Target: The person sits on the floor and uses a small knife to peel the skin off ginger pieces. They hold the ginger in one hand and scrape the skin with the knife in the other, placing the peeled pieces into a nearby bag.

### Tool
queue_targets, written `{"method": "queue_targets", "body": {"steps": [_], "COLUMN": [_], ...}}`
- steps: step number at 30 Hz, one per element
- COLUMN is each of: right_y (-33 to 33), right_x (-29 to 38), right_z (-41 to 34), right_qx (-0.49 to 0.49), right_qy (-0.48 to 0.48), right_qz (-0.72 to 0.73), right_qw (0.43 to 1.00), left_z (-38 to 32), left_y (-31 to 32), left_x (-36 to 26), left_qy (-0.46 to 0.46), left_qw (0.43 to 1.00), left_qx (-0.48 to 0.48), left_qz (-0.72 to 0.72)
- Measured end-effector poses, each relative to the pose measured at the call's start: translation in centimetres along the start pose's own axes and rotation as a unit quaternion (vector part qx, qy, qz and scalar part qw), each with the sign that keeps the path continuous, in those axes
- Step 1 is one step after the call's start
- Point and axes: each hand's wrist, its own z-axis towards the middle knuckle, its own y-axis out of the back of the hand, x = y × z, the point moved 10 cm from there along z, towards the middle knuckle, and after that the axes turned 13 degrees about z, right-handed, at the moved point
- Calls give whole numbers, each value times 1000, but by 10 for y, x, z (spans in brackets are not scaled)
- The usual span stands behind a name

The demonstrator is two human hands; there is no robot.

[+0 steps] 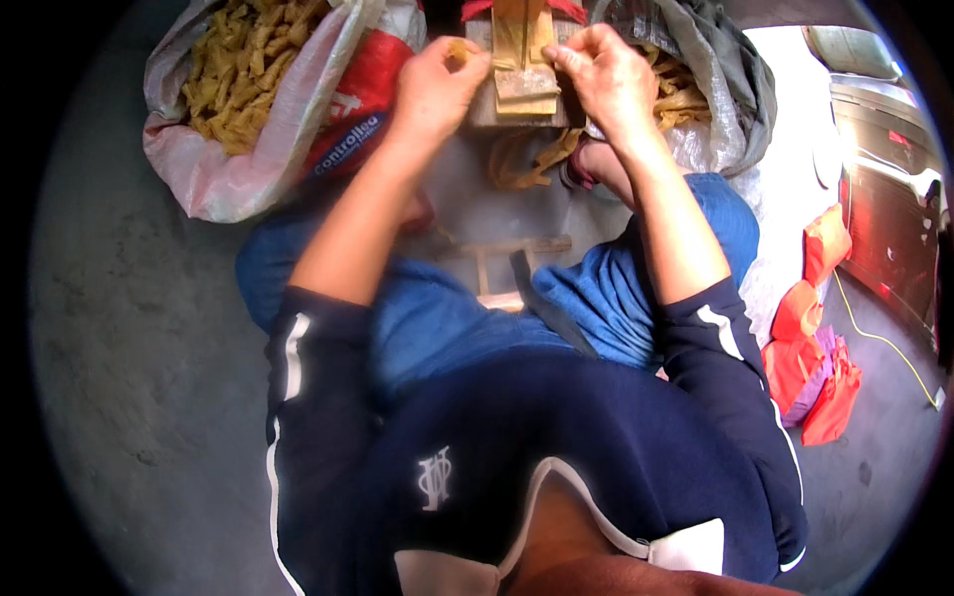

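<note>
My left hand [440, 82] is curled beside the left edge of a wooden jig [525, 86], with a small yellowish-brown strip [457, 51] showing inside its fingers. On the other side, my right hand [607, 74] has its thumb and forefinger tips together at the jig's right edge. Whether anything sits between those fingertips is too small to tell. The jig has two upright light-wood pieces with a narrow gap between them, set on a thicker wooden block [484, 112]. Below the block, loose yellowish-brown strips [533, 160] hang or lie near my foot.
A white woven sack [246, 182] full of knotted yellowish-brown pieces [246, 67] stands at the left, against a red printed bag [373, 82]. Another sack [734, 97] with strips [678, 97] is at the right. Orange bags [794, 365] and a yellow cord [879, 328] lie on the floor.
</note>
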Motion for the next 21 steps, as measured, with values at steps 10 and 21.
{"method": "queue_targets", "body": {"steps": [10,21], "right_y": [-15,-15], "right_x": [82,49], "right_z": [-69,-64], "right_qx": [202,247], "right_qy": [242,-26], "right_qz": [188,433], "right_qw": [930,866], "left_z": [-73,-87], "left_y": [-26,-7], "left_x": [-32,-124], "left_qy": [141,-237], "left_qw": [959,934], "left_qx": [144,265], "left_qz": [-199,-24]}}
